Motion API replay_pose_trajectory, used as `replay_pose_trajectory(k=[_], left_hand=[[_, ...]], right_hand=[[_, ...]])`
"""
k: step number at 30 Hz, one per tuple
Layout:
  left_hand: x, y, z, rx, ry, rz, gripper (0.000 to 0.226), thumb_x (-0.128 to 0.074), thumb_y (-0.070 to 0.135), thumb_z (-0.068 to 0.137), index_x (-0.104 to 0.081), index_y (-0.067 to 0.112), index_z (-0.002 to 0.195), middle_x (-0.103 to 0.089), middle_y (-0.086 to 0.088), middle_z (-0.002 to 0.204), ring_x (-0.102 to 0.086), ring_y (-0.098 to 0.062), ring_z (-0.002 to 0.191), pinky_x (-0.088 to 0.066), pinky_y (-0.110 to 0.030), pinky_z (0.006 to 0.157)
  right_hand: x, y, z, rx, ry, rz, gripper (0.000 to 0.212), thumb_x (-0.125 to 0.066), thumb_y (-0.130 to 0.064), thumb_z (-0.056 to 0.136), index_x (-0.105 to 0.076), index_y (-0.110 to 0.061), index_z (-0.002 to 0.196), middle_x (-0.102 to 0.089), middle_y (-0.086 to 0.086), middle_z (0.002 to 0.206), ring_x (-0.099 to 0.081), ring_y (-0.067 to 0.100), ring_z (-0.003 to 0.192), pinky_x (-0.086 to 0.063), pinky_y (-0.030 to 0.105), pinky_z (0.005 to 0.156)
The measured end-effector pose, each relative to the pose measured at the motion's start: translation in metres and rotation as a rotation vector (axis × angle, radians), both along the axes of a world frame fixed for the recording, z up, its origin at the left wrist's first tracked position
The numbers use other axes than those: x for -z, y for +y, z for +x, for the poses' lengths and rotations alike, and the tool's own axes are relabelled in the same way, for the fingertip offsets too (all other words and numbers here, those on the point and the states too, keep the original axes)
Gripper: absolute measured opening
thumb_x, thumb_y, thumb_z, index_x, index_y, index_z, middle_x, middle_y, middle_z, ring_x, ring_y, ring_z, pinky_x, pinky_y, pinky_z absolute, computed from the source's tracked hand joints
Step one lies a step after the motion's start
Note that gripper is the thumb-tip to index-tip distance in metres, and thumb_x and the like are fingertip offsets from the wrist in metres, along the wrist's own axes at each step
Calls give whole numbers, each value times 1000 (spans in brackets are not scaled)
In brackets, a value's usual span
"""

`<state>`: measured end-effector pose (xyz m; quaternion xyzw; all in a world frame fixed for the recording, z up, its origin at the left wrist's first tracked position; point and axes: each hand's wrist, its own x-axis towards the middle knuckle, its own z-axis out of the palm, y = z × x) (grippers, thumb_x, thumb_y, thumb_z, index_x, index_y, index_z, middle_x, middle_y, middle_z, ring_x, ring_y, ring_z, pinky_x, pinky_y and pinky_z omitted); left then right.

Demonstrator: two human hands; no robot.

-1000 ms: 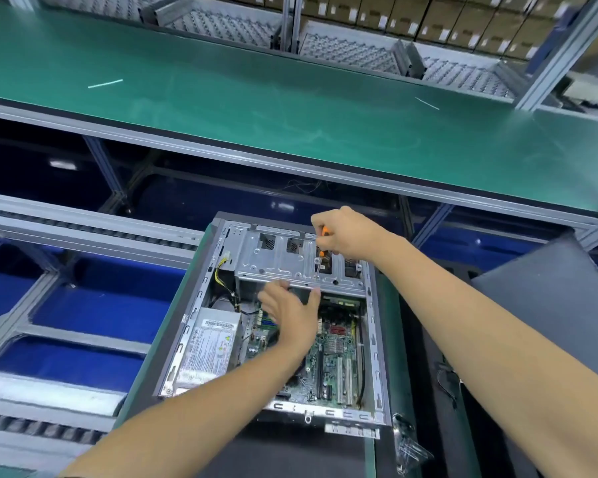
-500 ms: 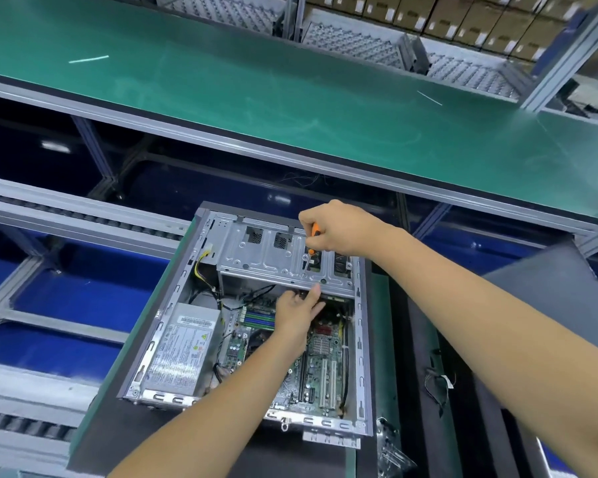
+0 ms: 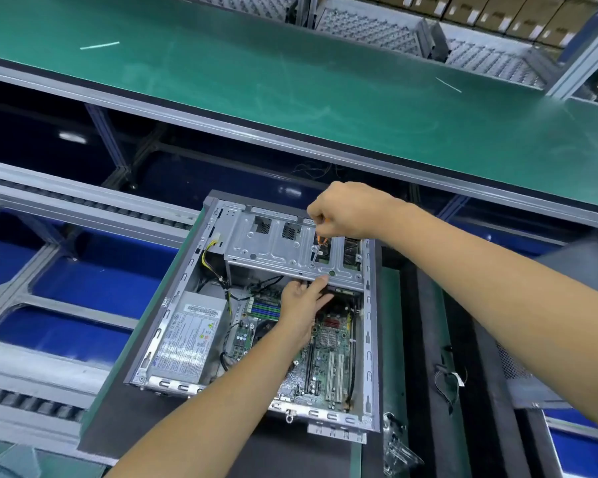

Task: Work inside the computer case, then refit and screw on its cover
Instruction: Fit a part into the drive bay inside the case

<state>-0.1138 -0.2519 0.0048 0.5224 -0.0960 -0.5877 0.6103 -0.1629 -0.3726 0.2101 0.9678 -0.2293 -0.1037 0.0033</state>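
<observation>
Fingers of right hand [image 3: 347,210] curled around screwdriver [image 3: 320,240]; left hand [image 3: 302,303] fingers extended under drive cage [image 3: 273,248]. Computer case [image 3: 368,305], frame centre: I judged it heavy, rigid, sharp-edged; hold by side rails.

Two bare forearms enter from the bottom edge — no sleeves, gloves, watch or rings visible on either. The left hand [image 3: 302,307] and the right hand [image 3: 347,210] are uncovered — short, plain fingernails show on the left.
</observation>
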Motion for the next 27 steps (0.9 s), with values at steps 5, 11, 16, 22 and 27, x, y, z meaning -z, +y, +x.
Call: replay_pose_trajectory(k=[5, 11, 16, 22, 27], left_hand=[[0, -1, 2, 18, -18, 12, 75, -81, 25, 87, -34, 11, 144, -54, -13, 132, -73, -16, 98, -57, -31, 95], [-2, 0, 5, 50, 20, 24, 74, -84, 24, 84, -35, 7, 138, -57, -10, 122, -77, -16, 89, -48, -43, 110], [0, 0, 7, 37, 23, 5, 54, -85, 22, 83, -40, 17, 112, -58, -15, 122, -76, -11, 87, -52, -41, 106], [4, 0, 7, 19, 17, -2, 45, -85, 19, 82, -42, 22, 95, -56, -17, 123, -76, -10, 87, -57, -39, 100], [10, -3, 8, 2, 19, -6, 56, -86, 19, 82, -45, 5, 118, -57, -19, 128, -76, -13, 89, -58, -39, 98]], right_hand=[[-13, 3, 2, -124, 117, 64, 36, -63, -18, 88, -30, -27, 98, -47, -10, 66, -47, 16, 56, -31, 35, 47], [-21, 6, 17, -213, 198, -143, 16, -57, -25, 92, -46, -15, 86, -45, -1, 59, -38, 22, 52, -29, 32, 49], [-16, 12, 24, -197, 237, -241, 21, -48, -35, 99, -44, -20, 113, -47, -1, 82, -52, 25, 62, -36, 33, 52], [-26, 11, 32, -285, 358, -200, 15, -52, -23, 98, -49, -21, 112, -45, 1, 101, -47, 20, 64, -29, 33, 50], [-23, 12, 34, -189, 325, -149, 14, -45, -28, 100, -50, -15, 96, -55, 1, 73, -51, 25, 65, -36, 34, 54]])
